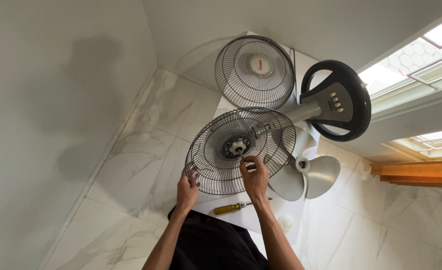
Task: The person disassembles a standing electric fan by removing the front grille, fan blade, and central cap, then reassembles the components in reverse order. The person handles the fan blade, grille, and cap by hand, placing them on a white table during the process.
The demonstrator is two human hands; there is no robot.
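Gripping rear fan grille (216, 160), hands: left (187, 189), right (255, 176).

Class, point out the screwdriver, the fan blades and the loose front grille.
screwdriver (228, 208), head view, on its yellow handle.
fan blades (322, 174), head view, on the right blade.
front grille (241, 80), head view, on its wire mesh.

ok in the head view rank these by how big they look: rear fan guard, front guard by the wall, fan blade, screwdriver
1. rear fan guard, gripped by the left hand, though it lies nearer the camera, so its lead over the next is unsure
2. front guard
3. fan blade
4. screwdriver
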